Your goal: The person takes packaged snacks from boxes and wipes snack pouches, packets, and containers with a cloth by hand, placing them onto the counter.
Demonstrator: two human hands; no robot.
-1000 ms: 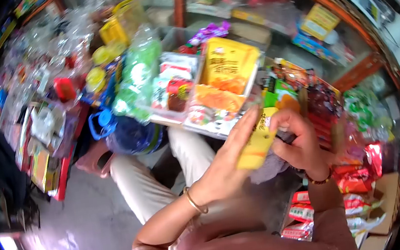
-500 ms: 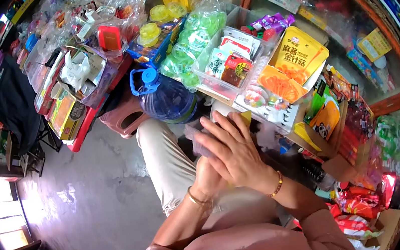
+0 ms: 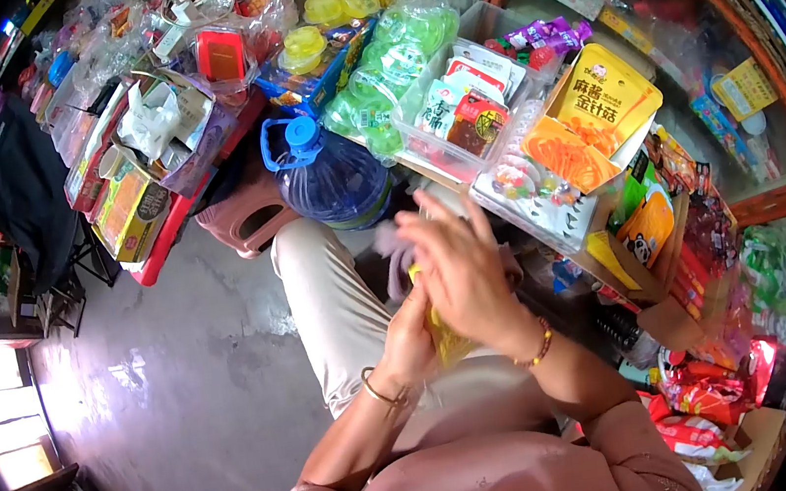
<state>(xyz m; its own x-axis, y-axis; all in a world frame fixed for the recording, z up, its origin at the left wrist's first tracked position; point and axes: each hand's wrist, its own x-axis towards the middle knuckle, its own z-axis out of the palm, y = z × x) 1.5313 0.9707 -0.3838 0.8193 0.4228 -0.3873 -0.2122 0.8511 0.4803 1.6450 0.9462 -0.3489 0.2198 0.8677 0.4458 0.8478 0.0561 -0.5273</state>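
Observation:
A small yellow packet point(image 3: 447, 340) stands between my two hands above my lap, mostly covered by them. My left hand point(image 3: 409, 335), with a gold bangle at the wrist, is closed on its left side. My right hand point(image 3: 461, 271), wearing a beaded bracelet, lies across the packet with its fingers apart and slightly blurred. Behind the fingers shows a greyish-purple cloth point(image 3: 395, 245). Up and to the right, a yellow pouch box point(image 3: 604, 98) holds orange-fronted packets.
A blue-capped water jug point(image 3: 333, 179) stands beyond my knee, beside a pink stool point(image 3: 245, 215). Clear bins point(image 3: 426, 157) of snacks and a bag of green containers point(image 3: 390, 72) lie ahead. Red packets point(image 3: 705, 393) are at the right.
The view has swung right since the first frame and shifted slightly since the second. My right hand has lifted a little off my left, and more of the yellow packet shows between them.

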